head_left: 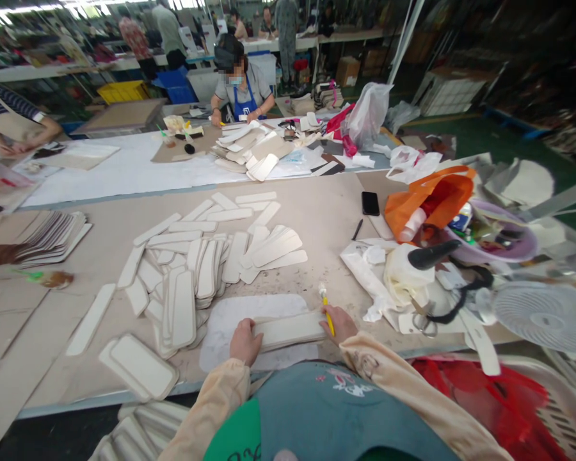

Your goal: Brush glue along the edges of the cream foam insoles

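On a white sheet (211, 339) at the table's front edge lie pale, flat strips (290, 330), seemingly a small stack. My left hand (246, 342) is closed on their left end, thumb on top. At the right end, my right hand (340, 323) has its fingers wrapped round a yellow-handled brush (327, 310), whose whitish tip points up and away. Its fingers also touch the strips, partly hiding that end. Just left of the sheet, a heap of round-cornered pale pieces (182, 307) spreads out.
A black phone (370, 203) and a dark pen (358, 229) lie to the right. Beyond them are an orange bag (427, 198), a purple basin (518, 250) and a fan (547, 314). Stacked panels (57, 237) and a glue bottle (50, 278) lie left. A co-worker (242, 89) sits opposite.
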Motion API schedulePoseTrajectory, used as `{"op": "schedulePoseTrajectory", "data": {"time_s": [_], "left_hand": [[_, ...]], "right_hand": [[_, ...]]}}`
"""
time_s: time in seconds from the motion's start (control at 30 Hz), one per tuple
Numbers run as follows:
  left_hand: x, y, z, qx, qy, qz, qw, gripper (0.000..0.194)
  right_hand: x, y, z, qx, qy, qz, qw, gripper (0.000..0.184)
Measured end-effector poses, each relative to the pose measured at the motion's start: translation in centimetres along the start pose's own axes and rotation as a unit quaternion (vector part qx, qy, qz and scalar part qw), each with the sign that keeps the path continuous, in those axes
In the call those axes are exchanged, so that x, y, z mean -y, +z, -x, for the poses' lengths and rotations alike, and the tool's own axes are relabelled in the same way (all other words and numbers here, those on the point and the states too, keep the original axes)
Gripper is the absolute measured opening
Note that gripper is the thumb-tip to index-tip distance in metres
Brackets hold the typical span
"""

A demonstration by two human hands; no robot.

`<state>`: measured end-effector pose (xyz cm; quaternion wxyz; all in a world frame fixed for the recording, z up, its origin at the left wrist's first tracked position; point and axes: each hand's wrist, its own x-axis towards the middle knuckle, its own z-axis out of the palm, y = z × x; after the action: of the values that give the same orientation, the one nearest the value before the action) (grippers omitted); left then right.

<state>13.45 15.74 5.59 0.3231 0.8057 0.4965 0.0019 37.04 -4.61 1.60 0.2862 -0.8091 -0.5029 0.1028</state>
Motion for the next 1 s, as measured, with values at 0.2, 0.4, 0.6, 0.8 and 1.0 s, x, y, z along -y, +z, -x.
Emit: {"op": "schedulePoseTrajectory", "data": {"time_s": [0.2, 0.4, 0.6, 0.8, 1.0], "left_hand": [[-0.8, -0.6, 1.7, -0.021, -0.005, 0.172, 0.985, 0.028], [-2.8, -2.0, 2.3, 0.006, -0.009, 0.374, 0.927, 0.033], [-8.2, -7.3, 3.0, 0.086, -0.030, 0.614, 0.784, 0.032], [-13.3, -13.9, 3.0, 0.118, 0.029, 0.653, 0.748, 0.029], [-15.1, -17.8, 2.3, 0.069, 0.042, 0.701, 0.709, 0.021]], "right_hand": [[0.0, -1.0, 0.5, -0.030, -0.011, -0.051, 0.998, 0.026], [1.4, -2.3, 0.6, -0.068, 0.004, -0.098, 0.993, 0.021], [5.5, -4.8, -1.4, -0.035, 0.067, -0.305, 0.949, 0.031], [9.8, -8.4, -4.0, 0.018, 0.004, -0.403, 0.915, 0.038], [11.3, -10.1, -4.2, 0.029, 0.025, -0.469, 0.882, 0.042]]}}
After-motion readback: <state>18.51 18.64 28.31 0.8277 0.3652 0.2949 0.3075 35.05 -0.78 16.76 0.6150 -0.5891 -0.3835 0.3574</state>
